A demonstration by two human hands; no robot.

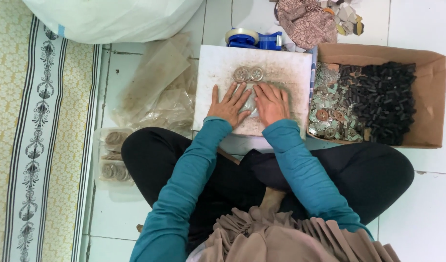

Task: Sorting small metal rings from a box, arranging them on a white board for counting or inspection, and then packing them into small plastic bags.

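Evidently, the left hand (228, 104) and right hand (271, 103) lay flat, fingers spread, gripping nothing but pressing a clear plastic packet (248, 101) onto the white board (286, 68), apparently to flatten it, below two round metal discs (248, 74).

white sack (111, 19) cropped, box contents (339, 111) indistinct

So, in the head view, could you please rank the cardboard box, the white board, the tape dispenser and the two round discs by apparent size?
1. Cardboard box
2. White board, close behind the box
3. Tape dispenser
4. Discs, alike in size
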